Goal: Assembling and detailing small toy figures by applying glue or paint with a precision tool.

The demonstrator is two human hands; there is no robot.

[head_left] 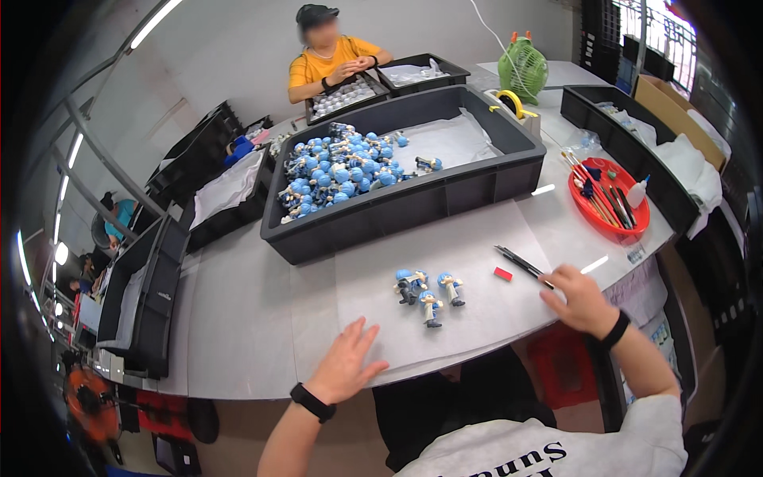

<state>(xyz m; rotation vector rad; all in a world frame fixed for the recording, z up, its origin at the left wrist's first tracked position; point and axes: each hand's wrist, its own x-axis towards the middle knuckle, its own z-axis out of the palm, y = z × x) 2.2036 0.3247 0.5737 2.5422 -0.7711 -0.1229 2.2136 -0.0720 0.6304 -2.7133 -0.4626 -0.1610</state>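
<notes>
My left hand (347, 364) lies flat and open on a white paper sheet (373, 278) near the table's front edge, fingers spread. My right hand (582, 299) rests at the right, its fingertips touching the end of a black pen-like tool (520, 264). A small red block (503, 273) lies beside that tool. Three blue-capped toy figures (428, 291) lie on the paper between my hands. Behind them stands a large dark grey bin (413, 203) holding a heap of several more blue figures (338, 171).
A red round tray (608, 199) with brushes and a small white bottle sits at the right. A green fan (522, 70) and a tape dispenser (515, 106) stand behind. More dark bins ring the table. A person in a yellow shirt (330, 63) sits at the far side.
</notes>
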